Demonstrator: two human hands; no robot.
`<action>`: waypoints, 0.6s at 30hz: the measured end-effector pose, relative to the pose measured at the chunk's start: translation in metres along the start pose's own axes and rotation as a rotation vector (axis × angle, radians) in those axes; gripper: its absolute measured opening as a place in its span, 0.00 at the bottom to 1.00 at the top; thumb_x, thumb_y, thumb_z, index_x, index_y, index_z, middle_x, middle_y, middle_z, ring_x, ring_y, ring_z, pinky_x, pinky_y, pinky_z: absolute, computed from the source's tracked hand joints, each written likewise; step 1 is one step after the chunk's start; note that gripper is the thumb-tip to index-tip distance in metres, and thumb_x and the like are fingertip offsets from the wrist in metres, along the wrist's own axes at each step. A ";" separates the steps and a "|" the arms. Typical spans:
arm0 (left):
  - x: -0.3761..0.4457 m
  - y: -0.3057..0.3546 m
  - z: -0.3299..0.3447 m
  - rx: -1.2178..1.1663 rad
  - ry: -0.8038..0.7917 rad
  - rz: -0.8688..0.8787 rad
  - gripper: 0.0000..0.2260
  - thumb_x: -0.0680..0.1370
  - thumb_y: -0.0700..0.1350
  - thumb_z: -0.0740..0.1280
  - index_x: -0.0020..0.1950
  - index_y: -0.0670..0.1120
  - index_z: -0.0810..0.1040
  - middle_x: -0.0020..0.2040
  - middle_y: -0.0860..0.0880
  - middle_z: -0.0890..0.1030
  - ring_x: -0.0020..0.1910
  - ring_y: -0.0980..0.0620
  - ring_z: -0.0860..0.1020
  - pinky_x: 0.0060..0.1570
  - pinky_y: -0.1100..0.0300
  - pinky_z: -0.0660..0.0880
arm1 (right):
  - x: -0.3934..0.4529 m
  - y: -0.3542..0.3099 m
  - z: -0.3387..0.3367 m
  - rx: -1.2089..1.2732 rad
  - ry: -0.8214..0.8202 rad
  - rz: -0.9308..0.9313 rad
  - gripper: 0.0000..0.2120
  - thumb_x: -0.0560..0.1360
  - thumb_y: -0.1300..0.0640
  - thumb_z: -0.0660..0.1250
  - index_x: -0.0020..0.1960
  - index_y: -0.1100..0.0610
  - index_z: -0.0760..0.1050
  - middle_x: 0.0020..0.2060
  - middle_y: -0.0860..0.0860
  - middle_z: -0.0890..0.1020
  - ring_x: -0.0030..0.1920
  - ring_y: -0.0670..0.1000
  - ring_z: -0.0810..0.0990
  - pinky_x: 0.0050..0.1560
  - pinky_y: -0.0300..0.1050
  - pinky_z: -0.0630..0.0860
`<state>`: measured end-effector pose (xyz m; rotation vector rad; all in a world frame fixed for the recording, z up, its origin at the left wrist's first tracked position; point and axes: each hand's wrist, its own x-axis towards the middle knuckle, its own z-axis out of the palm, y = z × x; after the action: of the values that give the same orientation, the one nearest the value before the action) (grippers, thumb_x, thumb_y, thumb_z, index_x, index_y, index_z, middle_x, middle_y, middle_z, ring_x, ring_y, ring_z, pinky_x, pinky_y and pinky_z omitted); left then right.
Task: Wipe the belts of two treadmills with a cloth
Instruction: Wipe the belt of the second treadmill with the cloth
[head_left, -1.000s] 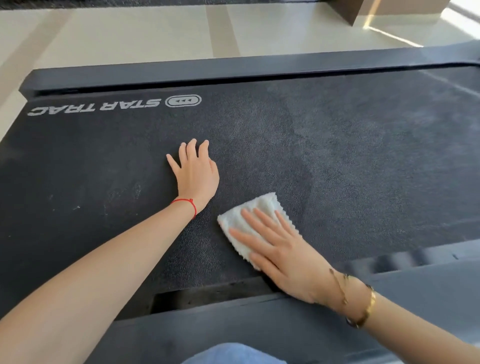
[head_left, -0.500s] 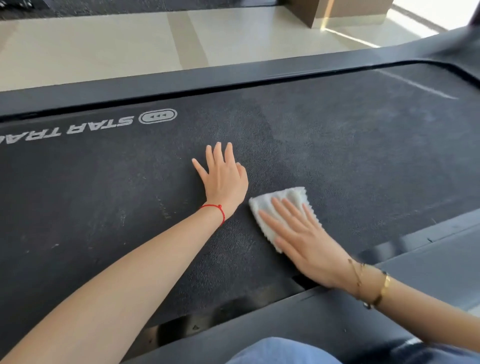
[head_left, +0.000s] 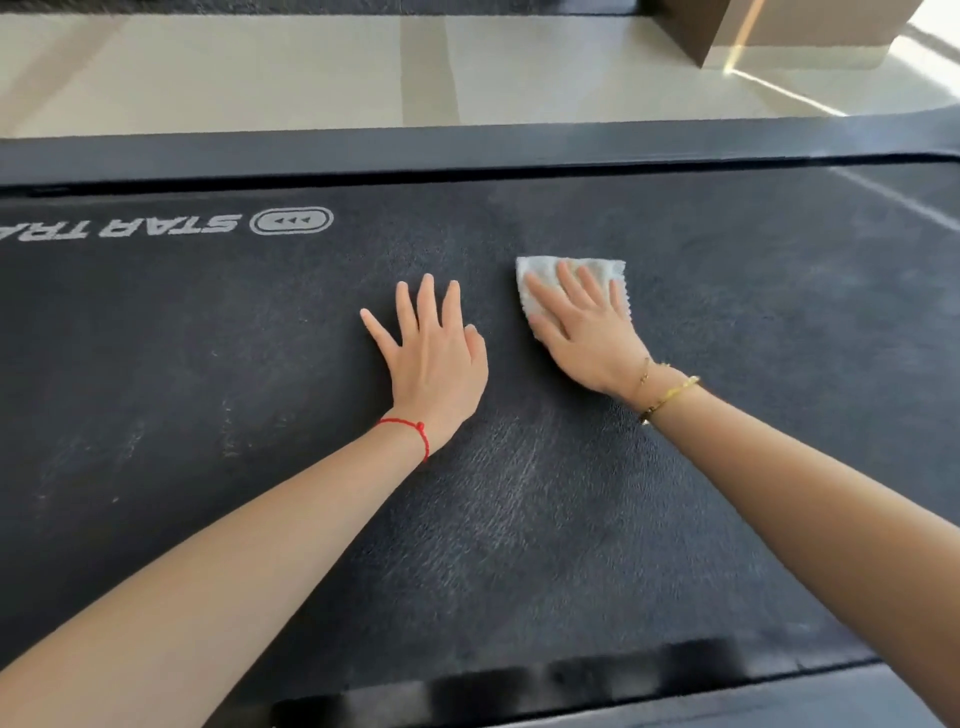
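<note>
Treadmill belt (head_left: 519, 519), dark and textured, filled most of the head view, and both hands lay flat on it. One white cloth (head_left: 574, 270) sat on the belt's far half, pinned under the right hand (head_left: 587, 332), whose fingers were straight and spread, pressing rather than clutching it. Just beside it, apart from the cloth, the left hand (head_left: 436, 358) rested palm-down with fingers splayed, holding nothing. White lettering (head_left: 156, 226) near the far edge, seen upside down, read "STAR TRA", cut off by the frame. One red string (head_left: 415, 434) circled the left wrist; two gold bracelets (head_left: 662, 387) circled the right.
</note>
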<state>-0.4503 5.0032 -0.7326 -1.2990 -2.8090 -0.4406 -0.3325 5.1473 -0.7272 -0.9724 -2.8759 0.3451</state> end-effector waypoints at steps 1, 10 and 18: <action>0.002 0.003 0.002 0.016 0.001 -0.014 0.25 0.83 0.50 0.51 0.80 0.48 0.54 0.81 0.45 0.52 0.80 0.42 0.46 0.72 0.29 0.42 | -0.001 -0.003 0.003 0.005 -0.003 -0.081 0.24 0.83 0.43 0.47 0.79 0.42 0.52 0.79 0.52 0.52 0.79 0.56 0.47 0.76 0.59 0.38; 0.008 0.013 0.017 0.039 0.014 -0.094 0.25 0.83 0.52 0.49 0.80 0.52 0.53 0.81 0.48 0.53 0.80 0.45 0.48 0.74 0.32 0.43 | 0.088 0.071 -0.017 0.004 0.007 -0.041 0.23 0.84 0.47 0.49 0.78 0.45 0.57 0.79 0.53 0.55 0.78 0.55 0.50 0.76 0.60 0.42; 0.009 0.014 0.015 0.071 0.011 -0.107 0.26 0.81 0.53 0.50 0.80 0.53 0.56 0.80 0.49 0.56 0.79 0.46 0.50 0.74 0.32 0.46 | 0.090 -0.002 0.008 0.052 -0.058 -0.314 0.24 0.84 0.45 0.47 0.79 0.44 0.53 0.80 0.53 0.51 0.79 0.56 0.46 0.76 0.56 0.37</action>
<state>-0.4438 5.0227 -0.7422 -1.1338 -2.8669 -0.3459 -0.4065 5.1990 -0.7339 -0.4978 -2.9886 0.4235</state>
